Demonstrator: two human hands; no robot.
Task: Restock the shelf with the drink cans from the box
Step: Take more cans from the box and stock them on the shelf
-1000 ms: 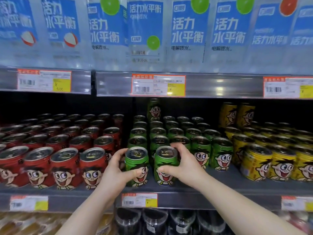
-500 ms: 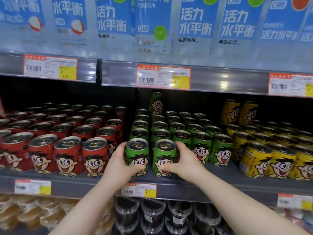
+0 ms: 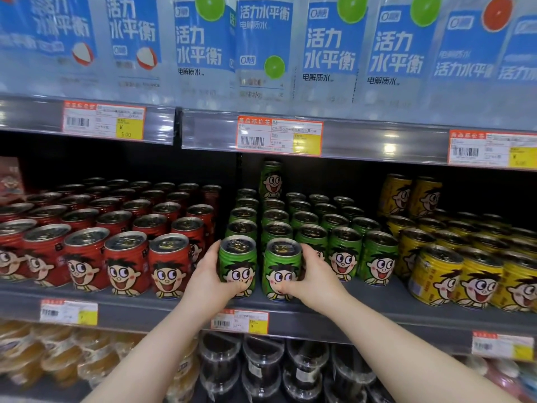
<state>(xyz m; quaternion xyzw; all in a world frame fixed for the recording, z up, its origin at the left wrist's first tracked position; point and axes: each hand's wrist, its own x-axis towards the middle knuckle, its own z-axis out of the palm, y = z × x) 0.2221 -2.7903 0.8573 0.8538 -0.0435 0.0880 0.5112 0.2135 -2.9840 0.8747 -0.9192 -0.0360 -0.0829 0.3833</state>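
Left hand (image 3: 209, 282): curled round the left green can (image 3: 237, 264), lower middle of the frame.
Right hand (image 3: 314, 276): wrapped round the right green can (image 3: 281, 270).
Cans: green, silver-topped, cartoon face, upright on the shelf (image 3: 377, 308) front edge.

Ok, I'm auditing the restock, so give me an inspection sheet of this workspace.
Surface: grey metal shelf, bare strip at the front.
Job's things: left green metal drink can and right green metal drink can, upright at the front of the green rows.
Clutter: nothing seen.
Hands: left hand grips the left can; right hand grips the right can.
Cables: nothing seen.
Surroundings: red metal cans left, yellow metal cans right, blue-labelled bottles above, orange price tags.
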